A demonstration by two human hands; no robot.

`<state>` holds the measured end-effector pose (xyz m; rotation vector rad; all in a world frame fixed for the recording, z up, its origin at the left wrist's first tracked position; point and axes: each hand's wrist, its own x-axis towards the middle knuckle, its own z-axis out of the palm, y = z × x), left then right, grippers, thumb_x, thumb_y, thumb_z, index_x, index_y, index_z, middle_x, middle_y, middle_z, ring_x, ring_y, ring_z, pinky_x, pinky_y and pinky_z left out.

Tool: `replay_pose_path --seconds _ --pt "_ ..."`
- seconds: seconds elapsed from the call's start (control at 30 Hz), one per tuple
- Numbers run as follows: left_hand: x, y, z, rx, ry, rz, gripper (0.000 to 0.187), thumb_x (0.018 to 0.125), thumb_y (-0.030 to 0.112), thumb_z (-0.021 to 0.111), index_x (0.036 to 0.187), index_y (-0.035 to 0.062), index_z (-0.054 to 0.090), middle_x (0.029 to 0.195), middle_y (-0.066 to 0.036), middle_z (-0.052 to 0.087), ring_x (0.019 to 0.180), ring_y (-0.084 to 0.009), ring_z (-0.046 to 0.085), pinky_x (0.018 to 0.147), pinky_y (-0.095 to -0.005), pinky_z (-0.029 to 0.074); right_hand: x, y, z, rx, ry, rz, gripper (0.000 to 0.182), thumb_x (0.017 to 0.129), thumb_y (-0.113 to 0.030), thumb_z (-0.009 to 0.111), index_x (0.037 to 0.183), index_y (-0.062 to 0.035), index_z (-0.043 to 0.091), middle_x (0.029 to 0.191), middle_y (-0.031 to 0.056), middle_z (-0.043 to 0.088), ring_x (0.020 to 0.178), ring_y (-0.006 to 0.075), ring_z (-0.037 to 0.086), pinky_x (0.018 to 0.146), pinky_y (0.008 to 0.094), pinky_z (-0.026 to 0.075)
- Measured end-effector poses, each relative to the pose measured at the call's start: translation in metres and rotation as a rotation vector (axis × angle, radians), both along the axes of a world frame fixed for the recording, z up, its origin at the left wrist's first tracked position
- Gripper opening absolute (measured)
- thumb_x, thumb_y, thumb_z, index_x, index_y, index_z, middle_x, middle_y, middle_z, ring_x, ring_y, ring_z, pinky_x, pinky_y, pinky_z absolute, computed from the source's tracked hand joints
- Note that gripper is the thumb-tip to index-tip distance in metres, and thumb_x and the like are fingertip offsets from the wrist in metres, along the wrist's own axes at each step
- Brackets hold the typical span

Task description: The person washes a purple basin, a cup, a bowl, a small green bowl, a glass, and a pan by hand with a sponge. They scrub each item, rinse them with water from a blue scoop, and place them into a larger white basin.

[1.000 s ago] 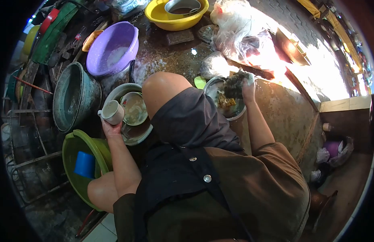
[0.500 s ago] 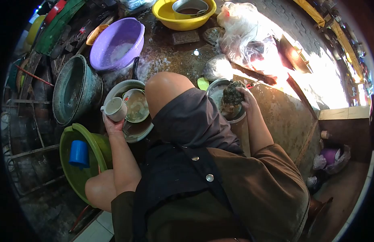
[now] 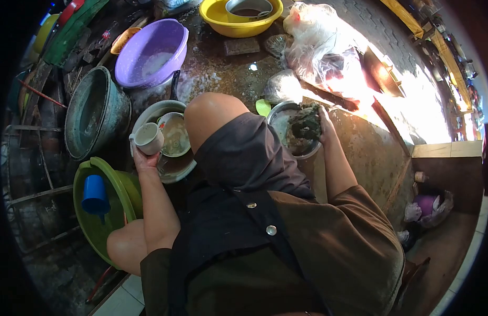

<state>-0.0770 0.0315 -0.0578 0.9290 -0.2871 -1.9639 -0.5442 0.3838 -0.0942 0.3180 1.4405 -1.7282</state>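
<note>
My left hand point(image 3: 147, 159) is closed round a pale mug point(image 3: 148, 138), holding it above the left rim of a light basin point(image 3: 144, 118). Inside that basin sits a bowl point(image 3: 176, 138) of cloudy water, beside a black handle point(image 3: 175, 84) that sticks up at the back. On the other side of my knee, my right hand point(image 3: 326, 126) grips a dark, ragged scrubbing pad point(image 3: 307, 125) over a metal bowl point(image 3: 278, 122). Whitish suds or liquid show in the metal bowl. The pad hides part of its inside.
At the left stand a green tub point(image 3: 129, 203) with a blue dipper point(image 3: 95, 194), a worn grey-green basin point(image 3: 86, 113) and a purple basin point(image 3: 165, 52). A yellow basin point(image 3: 215, 23) holding a metal pot is at the back. Plastic bags point(image 3: 323, 39) lie back right.
My right hand has turned, and the scrubbing pad in it has spread lower over the metal bowl. My left hand still holds the mug in nearly the same place. The view has shifted slightly.
</note>
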Motion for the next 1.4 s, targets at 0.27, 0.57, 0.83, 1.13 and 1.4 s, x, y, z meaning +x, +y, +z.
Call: replay_pose_path --seconds 0.27,0.57,0.83,1.13,1.4 --pt "0.005 0.001 -0.006 -0.008 0.014 -0.007 0.045 0.086 0.043 0.052 0.116 0.0094 0.055 0.121 -0.014 0.054 0.113 -0.0373 0.048 0.094 -0.0622 0.036 -0.006 0.011 -0.013 -0.247 -0.226 0.071 0.034 0.091 -0.032 0.052 0.118 -0.0117 0.05 0.101 0.0071 0.063 0.084 0.0227 0.063 0.073 0.0377 0.055" --pt "0.004 0.002 -0.002 0.015 0.01 0.002 0.045 0.085 0.043 0.053 0.116 0.01 0.055 0.121 -0.015 0.054 0.113 -0.0387 0.048 0.093 -0.0644 0.035 -0.004 0.029 0.015 -0.329 0.003 0.219 0.097 0.072 0.009 0.061 0.145 -0.0187 0.003 0.136 0.0183 0.036 0.094 0.0213 0.057 0.074 0.0311 0.05" --pt "0.0 0.005 -0.002 0.035 0.005 -0.004 0.044 0.086 0.042 0.053 0.116 0.0098 0.055 0.121 -0.014 0.054 0.113 -0.0376 0.048 0.093 -0.0634 0.036 -0.019 0.031 -0.026 0.166 0.212 0.135 0.056 0.078 0.004 0.057 0.129 -0.0004 0.036 0.104 0.0131 0.058 0.083 0.0194 0.06 0.068 0.0294 0.05" --pt "-0.001 0.01 0.001 0.024 -0.046 0.003 0.044 0.085 0.041 0.054 0.117 0.0097 0.055 0.122 -0.013 0.054 0.114 -0.0371 0.048 0.093 -0.0644 0.035 0.066 0.004 -0.016 1.005 1.155 0.865 0.081 0.055 -0.033 0.08 0.127 -0.023 0.046 0.138 0.0147 0.032 0.125 0.034 0.035 0.098 0.0421 0.037" --pt "0.004 0.006 0.001 0.018 -0.032 0.015 0.046 0.084 0.042 0.055 0.117 0.0088 0.054 0.123 -0.014 0.053 0.115 -0.0372 0.047 0.094 -0.0641 0.035 -0.011 0.022 -0.058 0.76 1.123 0.595 0.034 0.07 -0.011 0.054 0.103 -0.0115 0.06 0.092 0.0228 0.06 0.085 0.0364 0.061 0.076 0.042 0.049"
